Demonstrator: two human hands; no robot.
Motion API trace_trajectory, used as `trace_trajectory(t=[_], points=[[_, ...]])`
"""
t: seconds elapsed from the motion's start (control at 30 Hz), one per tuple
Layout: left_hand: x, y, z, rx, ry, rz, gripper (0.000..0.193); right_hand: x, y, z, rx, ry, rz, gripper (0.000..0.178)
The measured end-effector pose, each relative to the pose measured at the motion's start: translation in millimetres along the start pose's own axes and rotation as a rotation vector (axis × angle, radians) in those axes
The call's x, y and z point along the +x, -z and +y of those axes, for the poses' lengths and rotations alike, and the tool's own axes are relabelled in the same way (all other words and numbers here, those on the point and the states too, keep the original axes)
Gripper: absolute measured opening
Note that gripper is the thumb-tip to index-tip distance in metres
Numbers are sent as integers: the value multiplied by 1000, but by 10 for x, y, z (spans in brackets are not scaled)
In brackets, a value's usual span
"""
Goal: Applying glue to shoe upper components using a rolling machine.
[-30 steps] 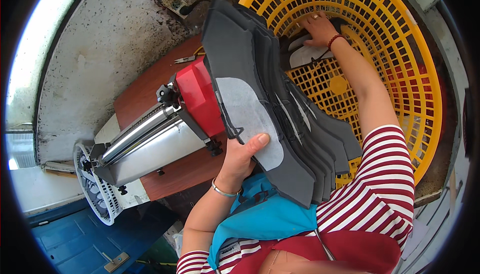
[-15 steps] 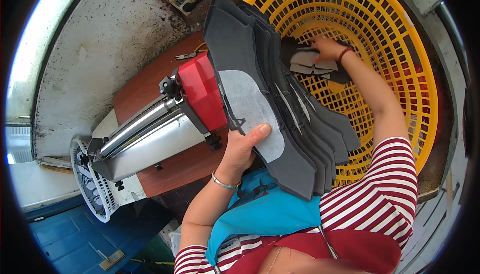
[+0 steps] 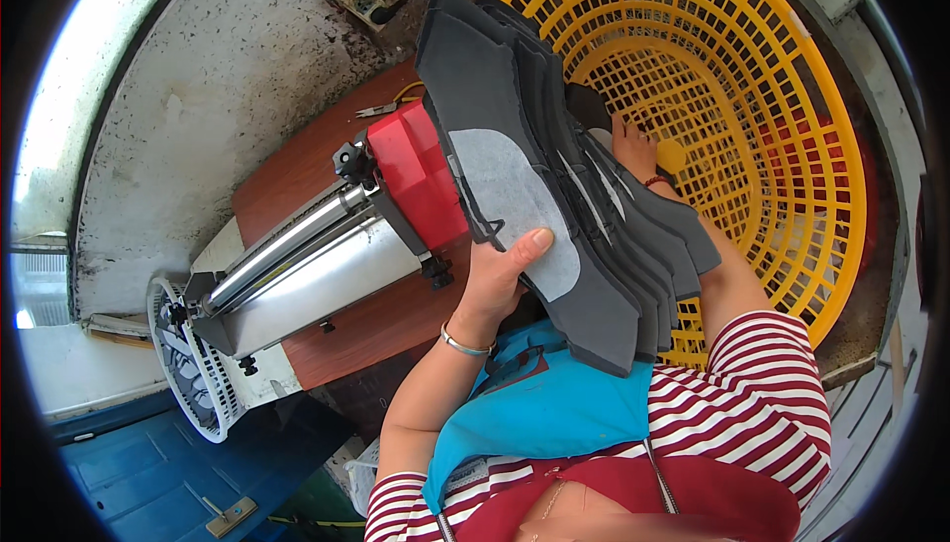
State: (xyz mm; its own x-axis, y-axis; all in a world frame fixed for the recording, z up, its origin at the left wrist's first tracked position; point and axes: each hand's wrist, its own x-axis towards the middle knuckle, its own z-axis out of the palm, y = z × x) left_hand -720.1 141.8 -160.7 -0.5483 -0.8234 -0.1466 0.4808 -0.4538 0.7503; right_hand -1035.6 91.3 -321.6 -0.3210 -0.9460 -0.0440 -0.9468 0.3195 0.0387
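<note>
My left hand (image 3: 500,275) grips a thick stack of dark grey, curved flat pieces (image 3: 485,77), its thumb pressed on the front one. That front piece carries a pale grey patch (image 3: 520,205). The pieces look like foam or fabric cut-outs; I cannot tell the material. Behind the stack, my right hand (image 3: 633,149) is closed on another such piece (image 3: 590,106), which also shows some pale grey. Most of that piece is hidden by the stack. Both hands are at the near side of a yellow plastic basket (image 3: 831,126).
Left of the stack, a machine with metal rollers (image 3: 287,250) and a red housing (image 3: 406,161) sits on a brown tabletop (image 3: 287,166). Pliers (image 3: 376,109) lie at its back. A white basket (image 3: 213,384) with grey pieces hangs at the table's left end, above a blue door (image 3: 148,473).
My right hand has drawn the loose piece from inside the yellow basket toward me and left, behind the stack. My left hand keeps its hold on the stack.
</note>
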Motion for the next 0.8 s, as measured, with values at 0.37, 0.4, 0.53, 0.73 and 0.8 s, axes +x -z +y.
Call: trace_trajectory(t=[0.37,0.4,0.53,0.73,0.8], points=[[33,-42,-68,82,-26,-50,63,-578,134,81,225,-379,76,62],[22,-45,-53,100,-78,-28,62,-621,158,95,243,-390,84,61],[-54,16,71,80,-81,-10,59,-612,297,236,305,-377,123,59],[137,-38,-172,17,-103,-14,76,-698,855,150,490,84,97,56],[130,-50,-153,11,-175,-72,87,-591,988,197,530,193,77,55]])
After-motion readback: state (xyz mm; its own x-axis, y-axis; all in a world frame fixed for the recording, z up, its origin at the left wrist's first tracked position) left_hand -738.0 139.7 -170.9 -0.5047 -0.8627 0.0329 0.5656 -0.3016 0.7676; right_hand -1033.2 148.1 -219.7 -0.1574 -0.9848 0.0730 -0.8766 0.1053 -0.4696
